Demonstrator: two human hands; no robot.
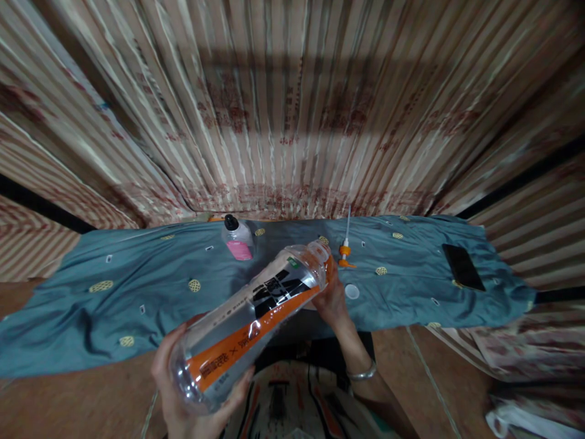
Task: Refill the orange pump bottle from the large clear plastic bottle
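A large clear plastic bottle (249, 320) with an orange and black label is held tilted above the cloth, its neck up and to the right. My left hand (183, 378) wraps round the bottle's base. Near the neck, my right hand (331, 299) grips the other end; a bangle circles that wrist. Just right of the neck lies an orange pump head (345, 251) with a long thin tube pointing away. A small round white disc (351, 291) rests on the cloth beside my right hand. Most of the right fingers are hidden behind the bottle.
A blue cloth (159, 305) with yellow motifs covers the narrow table. Toward the back left stands a small bottle (237, 239) with a black cap and pink contents or label. A dark phone (463, 267) lies at the right. Striped curtains (292, 122) hang close behind.
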